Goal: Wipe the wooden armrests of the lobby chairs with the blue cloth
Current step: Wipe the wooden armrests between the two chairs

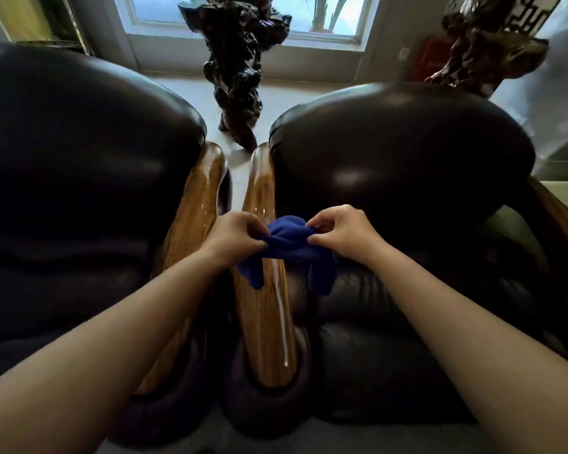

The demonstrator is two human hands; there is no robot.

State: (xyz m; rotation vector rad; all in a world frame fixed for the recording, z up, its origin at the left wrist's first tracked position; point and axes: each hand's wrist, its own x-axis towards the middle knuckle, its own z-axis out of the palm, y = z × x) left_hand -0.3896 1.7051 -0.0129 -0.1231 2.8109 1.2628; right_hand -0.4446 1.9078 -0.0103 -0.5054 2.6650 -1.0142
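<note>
Two dark leather lobby chairs stand side by side, the left chair [79, 191] and the right chair [407, 165]. Between them run two glossy wooden armrests, the left chair's armrest [194, 208] and the right chair's armrest [266, 322]. The blue cloth [286, 244] is bunched above the middle of the right chair's armrest, its ends hanging down on both sides. My left hand [233, 237] pinches the cloth's left side and my right hand [341, 231] pinches its right side. A third wooden armrest [561, 244] shows at the far right.
A dark gnarled root sculpture [240, 70] stands on the pale floor behind the gap between the chairs. A second carved stand [482, 47] is at the back right beside a red box [430, 60]. A window [243, 14] fills the rear wall.
</note>
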